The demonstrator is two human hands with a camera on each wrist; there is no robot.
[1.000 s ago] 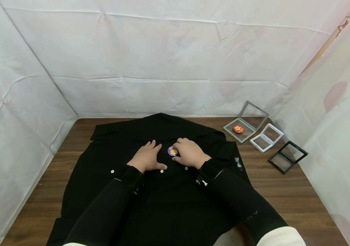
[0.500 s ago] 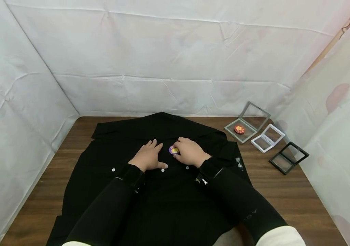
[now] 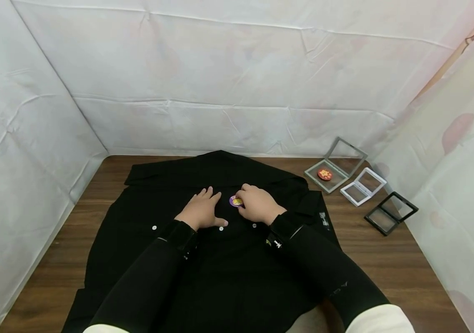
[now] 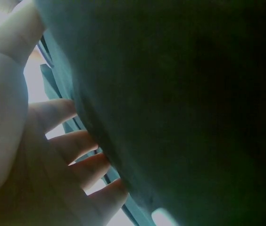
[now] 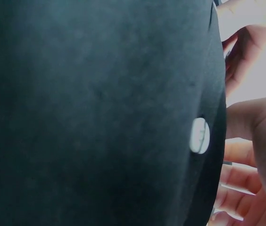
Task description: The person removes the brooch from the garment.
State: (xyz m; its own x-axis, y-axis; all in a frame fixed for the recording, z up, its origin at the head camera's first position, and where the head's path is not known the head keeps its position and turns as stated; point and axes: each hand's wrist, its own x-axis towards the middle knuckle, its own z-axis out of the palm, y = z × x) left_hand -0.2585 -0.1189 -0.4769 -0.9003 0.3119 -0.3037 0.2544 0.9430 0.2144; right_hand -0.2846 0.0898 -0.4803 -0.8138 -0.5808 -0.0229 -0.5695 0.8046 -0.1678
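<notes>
A black garment with white buttons point(image 3: 221, 229), which looks like a shirt point(image 3: 228, 268), lies spread on the table. My left hand point(image 3: 200, 210) rests on it with fingers spread and thumb out near a button. Its fingers also touch black cloth in the left wrist view. To the right, my right hand point(image 3: 258, 204) pinches a round purple and yellow badge point(image 3: 234, 201) at its right side, against the cloth. Part of the badge is hidden by the fingers. In the right wrist view the black cloth and a white button point(image 5: 200, 135) fill most of the picture.
At the right stand a grey-green flip-open case point(image 3: 320, 181) with a red flower badge point(image 3: 324, 174) in it, a white case point(image 3: 356, 194) and a black case point(image 3: 380, 220). The wooden table point(image 3: 370, 259) is bounded by white sheeting point(image 3: 228, 78).
The head view has shifted slightly. My right hand stays at the badge, covering slightly more of it, and the left hand keeps its place on the shirt.
</notes>
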